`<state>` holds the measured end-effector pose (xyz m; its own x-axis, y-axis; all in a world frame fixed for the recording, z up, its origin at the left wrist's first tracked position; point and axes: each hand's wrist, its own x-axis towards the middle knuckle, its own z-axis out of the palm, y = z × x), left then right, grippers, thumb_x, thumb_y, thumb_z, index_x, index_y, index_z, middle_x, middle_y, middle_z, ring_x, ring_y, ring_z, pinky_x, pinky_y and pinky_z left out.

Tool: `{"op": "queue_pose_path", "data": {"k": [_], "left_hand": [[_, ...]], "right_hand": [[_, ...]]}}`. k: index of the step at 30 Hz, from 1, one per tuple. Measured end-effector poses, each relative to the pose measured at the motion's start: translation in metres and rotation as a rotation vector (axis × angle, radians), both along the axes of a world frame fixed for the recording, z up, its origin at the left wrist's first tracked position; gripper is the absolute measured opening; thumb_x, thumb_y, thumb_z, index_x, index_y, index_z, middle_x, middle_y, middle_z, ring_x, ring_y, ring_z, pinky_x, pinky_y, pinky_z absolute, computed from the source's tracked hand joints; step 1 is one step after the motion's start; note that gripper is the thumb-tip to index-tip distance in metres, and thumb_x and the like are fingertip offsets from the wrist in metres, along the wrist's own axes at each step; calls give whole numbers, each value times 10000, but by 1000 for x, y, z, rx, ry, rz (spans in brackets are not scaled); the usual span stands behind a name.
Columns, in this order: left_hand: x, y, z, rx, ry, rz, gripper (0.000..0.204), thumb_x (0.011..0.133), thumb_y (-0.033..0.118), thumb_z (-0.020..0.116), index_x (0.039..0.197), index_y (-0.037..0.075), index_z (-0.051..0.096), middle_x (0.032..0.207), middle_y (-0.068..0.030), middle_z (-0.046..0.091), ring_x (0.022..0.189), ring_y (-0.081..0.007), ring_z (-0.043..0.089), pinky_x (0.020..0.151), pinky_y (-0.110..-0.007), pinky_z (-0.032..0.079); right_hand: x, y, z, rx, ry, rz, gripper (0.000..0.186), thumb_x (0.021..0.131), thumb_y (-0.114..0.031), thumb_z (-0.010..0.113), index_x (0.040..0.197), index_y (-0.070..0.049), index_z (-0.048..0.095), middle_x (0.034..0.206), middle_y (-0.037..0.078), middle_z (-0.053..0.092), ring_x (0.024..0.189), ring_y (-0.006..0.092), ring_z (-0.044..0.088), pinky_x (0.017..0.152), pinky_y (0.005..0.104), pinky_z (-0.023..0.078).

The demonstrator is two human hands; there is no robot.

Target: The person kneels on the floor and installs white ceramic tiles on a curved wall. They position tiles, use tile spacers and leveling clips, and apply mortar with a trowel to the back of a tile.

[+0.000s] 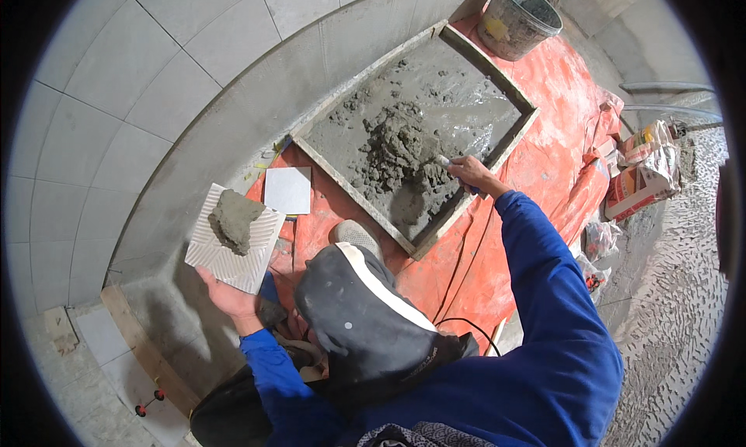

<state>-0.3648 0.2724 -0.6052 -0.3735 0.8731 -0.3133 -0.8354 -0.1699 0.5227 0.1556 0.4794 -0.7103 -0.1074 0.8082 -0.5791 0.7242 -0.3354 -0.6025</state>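
My left hand (pixel 225 298) grips the lower edge of a square tile (pixel 207 249), its ribbed back facing up. A lump of grey mortar (pixel 237 220) sits on that back. Over the right side of a shallow wood-framed mixing tray (pixel 342 184), my right hand (pixel 478 175) is closed round the handle of a trowel (pixel 444 160). The trowel's blade cannot be made out against the heaped mortar (pixel 400 140) in the tray. Wet mortar is spread across the rest of the tray's bottom.
Beside the tray lies a pale square tile (pixel 287 191) on the orange sheet (pixel 548 97). A dirty bucket (pixel 519 20) stands beyond the far corner. Bags (pixel 645 171) sit at right, near ridged mortar (pixel 676 292). A tiled wall (pixel 116 82) rises at left, above a wooden board (pixel 148 346).
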Motion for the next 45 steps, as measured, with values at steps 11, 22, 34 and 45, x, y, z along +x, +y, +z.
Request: {"op": "queue_pose_path", "data": {"k": [11, 22, 34, 45], "left_hand": [[25, 29, -20, 81, -57, -196, 631, 1002, 535, 349, 1439, 82, 399, 1448, -95, 457, 1298, -308, 447, 1086, -482, 356], [70, 81, 11, 225, -244, -244, 609, 1008, 517, 346, 1434, 84, 380, 1420, -109, 463, 1279, -312, 461, 1065, -518, 381], [95, 93, 51, 350, -304, -278, 582, 1014, 520, 307, 1353, 77, 472, 1327, -111, 543, 1202, -327, 518, 1026, -505, 413], [93, 91, 40, 497, -441, -214, 604, 1030, 498, 241, 1374, 47, 447, 1375, -129, 514, 1257, -325, 489, 1083, -485, 370]], "right_hand": [[-7, -61, 52, -55, 425, -210, 468, 1003, -315, 484, 1416, -97, 465, 620, -12, 475, 418, 79, 453, 366, 254, 379], [-106, -136, 150, 152, 836, -195, 590, 886, -151, 559, 1444, -41, 405, 791, 15, 566, 551, 70, 496, 466, 236, 423], [-220, -160, 104, 949, 373, 86, 620, 799, -2, 679, 1383, -52, 477, 991, 156, 573, 822, 266, 582, 723, 321, 479], [-205, -173, 45, 696, 628, 29, 522, 891, -61, 617, 1390, -82, 464, 1033, 159, 648, 864, 304, 644, 731, 390, 504]]}}
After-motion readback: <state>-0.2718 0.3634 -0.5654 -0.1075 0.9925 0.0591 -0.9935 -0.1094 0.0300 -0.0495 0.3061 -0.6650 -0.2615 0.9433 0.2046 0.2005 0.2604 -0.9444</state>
